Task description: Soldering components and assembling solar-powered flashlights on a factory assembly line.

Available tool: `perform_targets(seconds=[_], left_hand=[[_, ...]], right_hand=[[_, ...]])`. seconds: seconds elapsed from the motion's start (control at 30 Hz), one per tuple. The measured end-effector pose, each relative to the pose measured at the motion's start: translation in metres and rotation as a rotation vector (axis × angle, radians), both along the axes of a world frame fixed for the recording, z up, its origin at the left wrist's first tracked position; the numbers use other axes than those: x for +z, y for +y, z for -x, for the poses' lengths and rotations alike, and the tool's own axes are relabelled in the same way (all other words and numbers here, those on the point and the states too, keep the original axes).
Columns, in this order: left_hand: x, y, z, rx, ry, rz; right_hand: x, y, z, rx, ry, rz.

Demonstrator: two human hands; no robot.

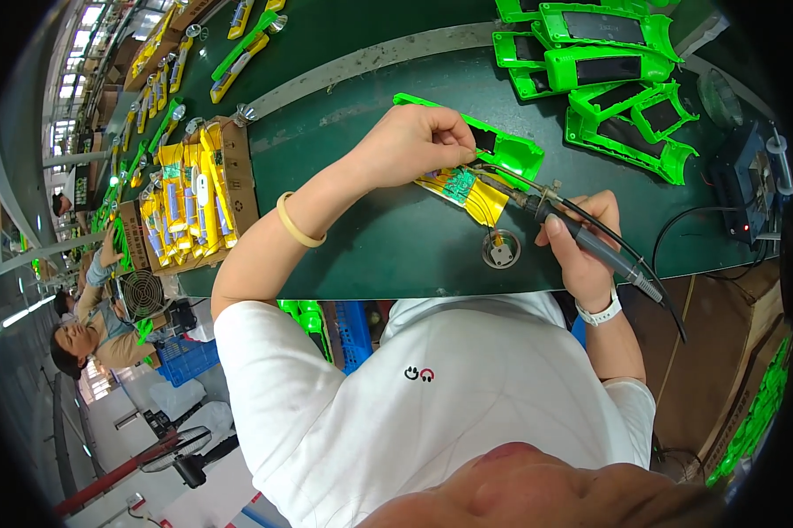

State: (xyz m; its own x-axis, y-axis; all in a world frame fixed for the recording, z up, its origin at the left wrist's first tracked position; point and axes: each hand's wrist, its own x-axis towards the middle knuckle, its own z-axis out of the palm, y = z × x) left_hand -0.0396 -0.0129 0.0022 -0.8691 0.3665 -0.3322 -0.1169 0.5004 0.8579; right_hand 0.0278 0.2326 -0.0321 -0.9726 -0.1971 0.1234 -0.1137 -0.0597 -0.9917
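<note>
Two hands meet over one small assembly at the centre of the frame, just above the middle. The left hand [418, 141] comes in from the lower left with a pale bangle [298, 224] on the wrist, its forearm slanting up and right; the wrist bends down and the fingers are pinched together on something thin at the edge of the green circuit board [457, 183], probably a wire or solder, too fine to tell. The right hand [581, 242], a white watch [604, 310] on its wrist, is wrapped shut around the grey handle of the soldering iron [555, 211], held like a pen, tip slanting up and left toward the board, cord trailing to the lower right.

That board lies on a yellow piece [483, 201] with thin yellow wires, resting against a bright green plastic shell [502, 150] on the dark green bench [370, 238]. I judge the board light, stiff and fragile, its wires limp and easy to tear at the joints, so it is best held by its edges or by the shell, which looks rigid and light. Only the iron's insulated handle should be gripped, since the metal end is likely hot.

More green shells [608, 70] are stacked at upper right, and a cardboard box [238, 176] of yellow parts sits at left
</note>
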Motion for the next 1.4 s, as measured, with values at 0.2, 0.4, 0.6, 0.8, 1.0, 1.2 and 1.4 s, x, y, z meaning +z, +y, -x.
perform_targets(seconds=[0.2,0.4,0.6,0.8,1.0,1.2,1.4], left_hand=[[0.0000,-0.0013,-0.0004,-0.018,0.041,0.030],[-0.0006,0.0004,0.0002,-0.001,0.045,0.036],[0.0011,0.0016,-0.0005,0.018,0.008,-0.002],[-0.0002,0.0016,0.0010,0.002,0.009,0.007],[-0.0050,-0.0023,0.0019,-0.016,0.046,0.004],[0.0020,-0.0009,0.0009,-0.022,0.056,0.033],[0.0026,0.0003,0.0002,-0.006,0.044,0.024]], right_hand=[[-0.0006,-0.0029,0.0019,0.029,0.004,-0.011],[0.0001,-0.0030,0.0015,-0.029,-0.037,0.088],[-0.0001,-0.0039,0.0029,0.015,-0.025,0.002],[-0.0002,-0.0036,0.0031,0.019,-0.048,-0.010],[-0.0003,-0.0012,0.0017,0.011,-0.096,0.070],[-0.0003,-0.0012,0.0009,0.011,-0.097,0.111],[0.0006,-0.0033,0.0023,0.032,-0.115,0.081]])
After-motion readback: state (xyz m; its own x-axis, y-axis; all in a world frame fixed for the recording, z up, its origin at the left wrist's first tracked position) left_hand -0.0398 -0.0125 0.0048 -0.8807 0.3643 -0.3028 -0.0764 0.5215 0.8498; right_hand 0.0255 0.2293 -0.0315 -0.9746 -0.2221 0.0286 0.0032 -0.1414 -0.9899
